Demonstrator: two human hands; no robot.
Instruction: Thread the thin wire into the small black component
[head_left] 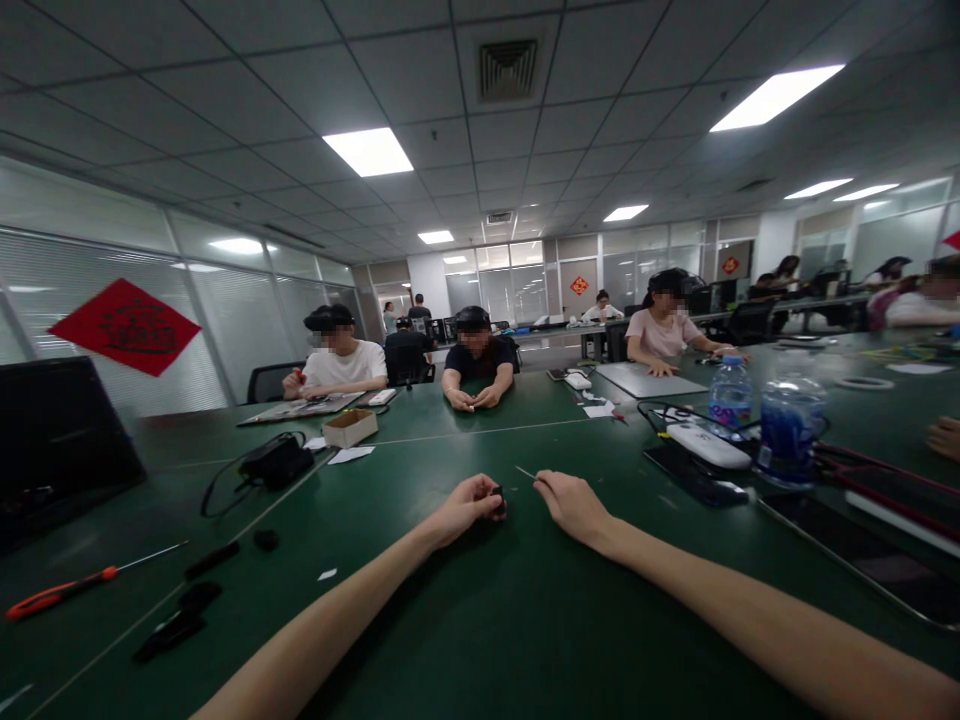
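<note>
Between the thumb and fingers of the left hand (478, 505), a small black piece (500, 500) is pinched, its exact kind too small to be told. To the right of the black piece, near but apart from it, a thin metal rod (525, 472) is pinched by the fingertips of the right hand (574, 507), its free end pointed leftward and away.

The black piece could be dropped if the pinch were loosened, since so little of it is offered to the fingers. The rod could be skidded into the left fingertips if it were pressed against the piece at a slant. Loose black parts (199, 597), strewn well left of the black piece, could be knocked away if the left forearm (352, 610) were swung outward.

The green counter (465, 650) is spread beneath everything. Left of the black piece, beyond the loose parts, an orange-handled screwdriver (71, 592) is laid; farther off on that side an open cardboard box (351, 430) is set. To its right, two water bottles (791, 425) and a smartphone (694, 476) are placed. Directly beyond it, a co-worker (480, 360) is seated, and the room is lit by ceiling panels (367, 152).
</note>
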